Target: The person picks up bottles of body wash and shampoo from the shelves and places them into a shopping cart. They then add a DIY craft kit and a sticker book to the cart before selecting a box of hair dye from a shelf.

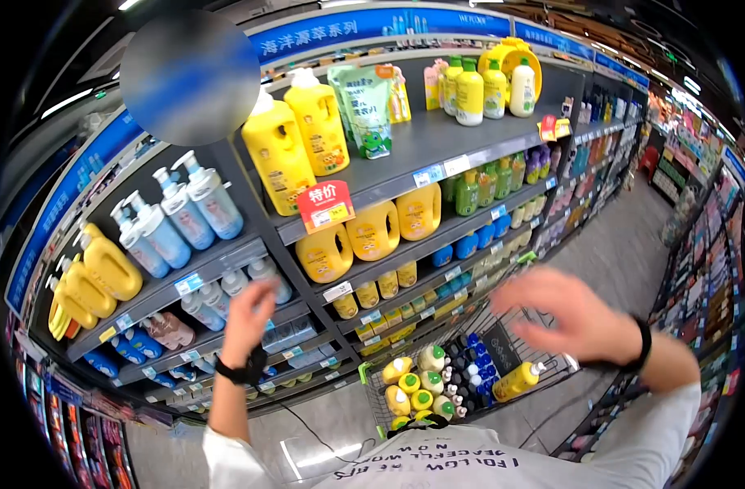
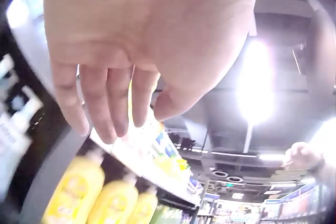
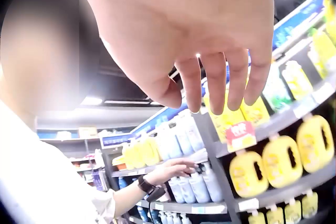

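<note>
My left hand point(image 1: 249, 319) is raised in front of the left shelves and holds nothing. Its fingers hang loosely, overlapping the pale blue pump bottles point(image 1: 235, 283) on a lower shelf. Out over the shopping cart point(image 1: 363, 375), my right hand point(image 1: 562, 316) hovers with relaxed fingers and an empty palm. Both palms show bare in the wrist views, fingers slightly bent. Inside the cart stand several yellow and green-capped bottles point(image 1: 421, 399), dark bottles with blue caps point(image 1: 480, 359) and a yellow pump bottle point(image 1: 519, 381) leaning at the right.
Large yellow jugs point(image 1: 375, 231) line a middle shelf, beneath tall yellow bottles point(image 1: 317, 122) and a green pouch point(image 1: 368, 114). A red price sign point(image 1: 325, 205) hangs off the shelf edge. The aisle floor point(image 1: 592, 232) runs back at right, with another shelf row point(image 1: 698, 314) opposite.
</note>
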The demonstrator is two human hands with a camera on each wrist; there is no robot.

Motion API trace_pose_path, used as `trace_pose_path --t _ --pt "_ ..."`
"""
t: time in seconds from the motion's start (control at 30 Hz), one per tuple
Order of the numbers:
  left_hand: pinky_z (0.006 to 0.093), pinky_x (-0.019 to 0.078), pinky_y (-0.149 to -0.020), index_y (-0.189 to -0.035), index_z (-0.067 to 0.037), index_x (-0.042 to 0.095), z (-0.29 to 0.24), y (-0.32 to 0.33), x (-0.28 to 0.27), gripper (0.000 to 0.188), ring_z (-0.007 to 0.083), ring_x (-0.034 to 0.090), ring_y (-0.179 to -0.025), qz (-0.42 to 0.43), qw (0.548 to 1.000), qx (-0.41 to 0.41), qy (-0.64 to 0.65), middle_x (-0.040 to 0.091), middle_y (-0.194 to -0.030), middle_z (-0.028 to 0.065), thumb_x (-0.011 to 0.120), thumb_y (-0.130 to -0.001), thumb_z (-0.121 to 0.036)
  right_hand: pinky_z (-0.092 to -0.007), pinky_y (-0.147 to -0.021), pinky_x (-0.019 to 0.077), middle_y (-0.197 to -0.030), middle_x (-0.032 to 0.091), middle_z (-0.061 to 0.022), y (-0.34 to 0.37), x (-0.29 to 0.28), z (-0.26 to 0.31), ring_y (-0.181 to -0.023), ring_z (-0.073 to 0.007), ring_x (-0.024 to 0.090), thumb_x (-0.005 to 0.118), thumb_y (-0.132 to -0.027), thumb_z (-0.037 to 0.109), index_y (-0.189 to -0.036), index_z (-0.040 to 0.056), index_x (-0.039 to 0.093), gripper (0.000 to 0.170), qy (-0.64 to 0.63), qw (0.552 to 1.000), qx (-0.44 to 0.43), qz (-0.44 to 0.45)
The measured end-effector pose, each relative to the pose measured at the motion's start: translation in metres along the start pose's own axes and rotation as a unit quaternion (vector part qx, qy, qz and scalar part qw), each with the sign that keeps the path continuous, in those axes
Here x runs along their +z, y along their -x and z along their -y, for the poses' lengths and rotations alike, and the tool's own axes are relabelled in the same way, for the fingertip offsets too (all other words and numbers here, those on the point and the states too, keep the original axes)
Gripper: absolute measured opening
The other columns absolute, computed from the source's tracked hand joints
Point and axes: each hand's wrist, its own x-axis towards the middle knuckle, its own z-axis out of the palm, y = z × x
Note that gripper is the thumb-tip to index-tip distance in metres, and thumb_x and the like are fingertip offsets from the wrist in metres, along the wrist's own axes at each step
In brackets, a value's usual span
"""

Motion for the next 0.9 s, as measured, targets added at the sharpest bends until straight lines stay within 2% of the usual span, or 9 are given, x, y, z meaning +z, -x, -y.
trace_pose_path --t 0.1,0.2,0.3,0.43,0.53,0.6,0.63,0.73,0.9 --pt "0.0295 0.0479 -0.086 -0.121 -0.003 0.056 -0.042 -0.050 -0.031 0.035 0.0193 0.060 -0.104 -0.031 0.994 0.107 0.003 0.062 -0.113 0.0122 0.056 -0.087 -0.008 -0.0364 -0.081 0.0486 -0.100 0.064 -0.0119 -0.099 -0.009 -0.016 -0.094 -0.0281 0.061 0.061 -0.082 0.011 -0.106 0.0041 0.061 0.025 0.027 0.994 -0.106 -0.007" --pt "0.0348 0.0450 -0.095 -0.132 -0.001 0.045 -0.081 -0.093 -0.040 0.051 0.0280 0.051 -0.120 -0.011 0.987 0.130 -0.091 0.052 -0.129 0.0194 0.059 -0.085 -0.014 -0.0324 -0.081 0.0494 -0.103 0.065 -0.0115 -0.212 -0.001 -0.034 -0.091 -0.0239 0.063 0.059 -0.085 0.019 -0.114 0.0043 0.059 0.032 0.026 0.995 -0.092 0.003" --pt "0.0352 0.0327 -0.107 -0.138 0.008 0.028 -0.068 -0.149 -0.030 0.072 0.0363 0.039 -0.130 -0.045 0.979 0.155 -0.123 0.038 -0.139 0.0269 0.061 -0.082 -0.023 -0.0363 -0.084 0.0490 -0.104 0.065 -0.0176 -0.317 0.034 -0.070 -0.094 -0.0330 0.063 0.059 -0.080 0.026 -0.120 0.0038 0.056 0.046 -0.002 0.991 -0.098 -0.090" --pt "0.0372 0.0335 -0.106 -0.142 0.010 0.013 -0.059 -0.192 0.000 0.087 0.0409 0.036 -0.130 -0.155 0.976 0.098 -0.119 0.029 -0.141 0.0334 0.062 -0.080 -0.027 -0.0389 -0.093 0.0450 -0.115 0.058 -0.0283 -0.394 0.066 -0.097 -0.106 -0.0390 0.058 0.062 -0.075 0.035 -0.130 -0.0043 0.043 0.071 -0.049 0.986 0.042 -0.151" --pt "0.0381 0.0338 -0.105 -0.142 0.011 0.007 -0.060 -0.202 0.008 0.094 0.0443 0.035 -0.129 -0.191 0.975 0.056 -0.102 0.030 -0.138 0.0373 0.062 -0.078 -0.030 -0.0417 -0.087 0.0492 -0.125 0.052 -0.0273 -0.416 0.082 -0.101 -0.106 -0.0401 0.058 0.065 -0.074 0.039 -0.136 -0.0026 0.035 0.081 -0.098 0.980 0.063 -0.163" --pt "0.0377 0.0342 -0.105 -0.142 0.012 0.006 -0.043 -0.213 0.012 0.095 0.0441 0.036 -0.128 -0.217 0.976 0.001 0.002 0.031 -0.137 0.0373 0.062 -0.078 -0.032 -0.0424 -0.087 0.0503 -0.128 0.049 -0.0225 -0.409 0.078 -0.095 -0.116 -0.0347 0.052 0.067 -0.077 0.041 -0.140 0.0018 0.030 0.083 -0.218 0.961 0.165 0.031" --pt "0.0390 0.0319 -0.107 -0.141 0.013 0.005 -0.037 -0.216 0.012 0.097 0.0459 0.032 -0.130 -0.213 0.977 -0.003 0.031 0.030 -0.137 0.0387 0.062 -0.078 -0.034 -0.0508 -0.094 0.0455 -0.133 0.044 -0.0205 -0.409 0.074 -0.095 -0.122 -0.0384 0.045 0.069 -0.077 0.044 -0.142 0.0054 0.025 0.088 -0.253 0.954 0.138 0.084" --pt "0.0347 0.0377 -0.102 -0.144 0.009 0.002 -0.031 -0.219 0.024 0.096 0.0361 0.041 -0.128 -0.241 0.970 0.008 -0.009 0.033 -0.139 0.0310 0.063 -0.078 -0.026 -0.0511 -0.097 0.0433 -0.135 0.041 -0.0198 -0.410 0.062 -0.101 -0.124 -0.0384 0.042 0.070 -0.078 0.047 -0.142 0.0067 0.027 0.088 -0.367 0.893 0.191 0.179" --pt "0.0421 0.0261 -0.110 -0.141 0.012 -0.001 -0.042 -0.200 0.028 0.104 0.0490 0.022 -0.133 -0.252 0.965 0.059 -0.049 0.019 -0.141 0.0400 0.067 -0.075 -0.028 -0.0502 -0.097 0.0412 -0.136 0.043 -0.0154 -0.399 0.070 -0.107 -0.125 -0.0341 0.042 0.067 -0.082 0.047 -0.135 0.0058 0.041 0.072 -0.436 0.878 0.137 0.142"
